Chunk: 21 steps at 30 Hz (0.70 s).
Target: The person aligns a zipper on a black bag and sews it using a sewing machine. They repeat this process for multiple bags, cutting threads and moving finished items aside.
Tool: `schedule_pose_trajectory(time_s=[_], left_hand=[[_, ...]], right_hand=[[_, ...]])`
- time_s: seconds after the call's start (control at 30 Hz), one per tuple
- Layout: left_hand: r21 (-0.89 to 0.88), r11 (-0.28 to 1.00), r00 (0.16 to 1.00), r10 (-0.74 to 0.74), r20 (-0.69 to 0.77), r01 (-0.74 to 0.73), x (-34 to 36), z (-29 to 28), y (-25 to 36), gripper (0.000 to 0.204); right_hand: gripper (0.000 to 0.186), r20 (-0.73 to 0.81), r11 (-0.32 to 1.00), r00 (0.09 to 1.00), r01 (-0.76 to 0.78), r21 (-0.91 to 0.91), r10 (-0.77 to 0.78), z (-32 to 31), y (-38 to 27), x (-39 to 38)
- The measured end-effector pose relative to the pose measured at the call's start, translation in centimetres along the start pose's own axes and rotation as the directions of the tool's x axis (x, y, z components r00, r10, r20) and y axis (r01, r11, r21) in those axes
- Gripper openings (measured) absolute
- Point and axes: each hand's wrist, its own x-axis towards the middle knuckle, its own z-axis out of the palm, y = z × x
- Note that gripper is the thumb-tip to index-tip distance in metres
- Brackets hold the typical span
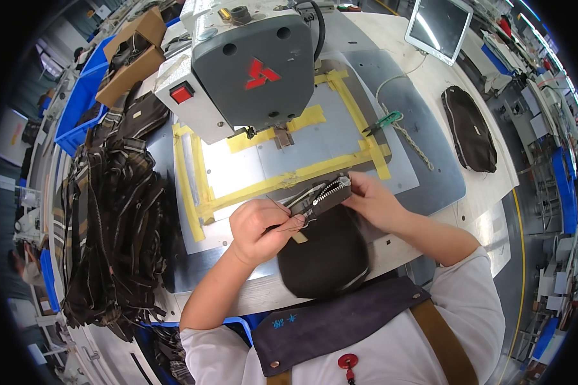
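- Head view: a dark pouch (324, 260) is held over the bench's (488, 200) near edge, before the sewing machine (237, 90).
- Its zippered rim (331, 191) is pinched narrowly by the left grip (261, 229) and the right grip (374, 202).
- Zipper straightening (seemingly) is in hand; next, careful alignment is probably called for.

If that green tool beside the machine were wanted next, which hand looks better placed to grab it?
Probably the right hand: the green tool lies beyond it, while the left hand is farther away. Both hold the dark pouch, so the right would first need to let go.
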Motion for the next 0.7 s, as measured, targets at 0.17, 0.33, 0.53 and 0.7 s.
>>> schedule_pose_trajectory(time_s=[0.17,0.33,0.53,0.7], left_hand=[[-0.418,0.603,0.665,-0.747,0.005,0.68,1.2,0.0,1.4,0.025],[-0.629,0.186,0.425,-0.869,0.253,0.755,0.6,-1.8,-0.1,0.015],[-0.435,0.307,0.435,-0.87,0.234,0.846,0.7,-2.4,-1.7,0.02],[0.044,0.627,0.485,-0.643,0.593,0.778,4.1,-1.0,-0.4,0.039]], right_hand=[[0.029,0.042,0.944,0.999,0.008,-0.329,0.006,-2.4,-3.3,2.6],[0.036,0.205,0.853,0.979,0.122,-0.508,-0.018,-3.3,-6.2,4.0],[0.035,0.363,0.812,0.931,0.237,-0.533,-0.033,-2.9,-6.8,4.8],[0.042,0.424,0.754,0.892,0.171,-0.635,0.156,0.0,-7.3,5.6]])
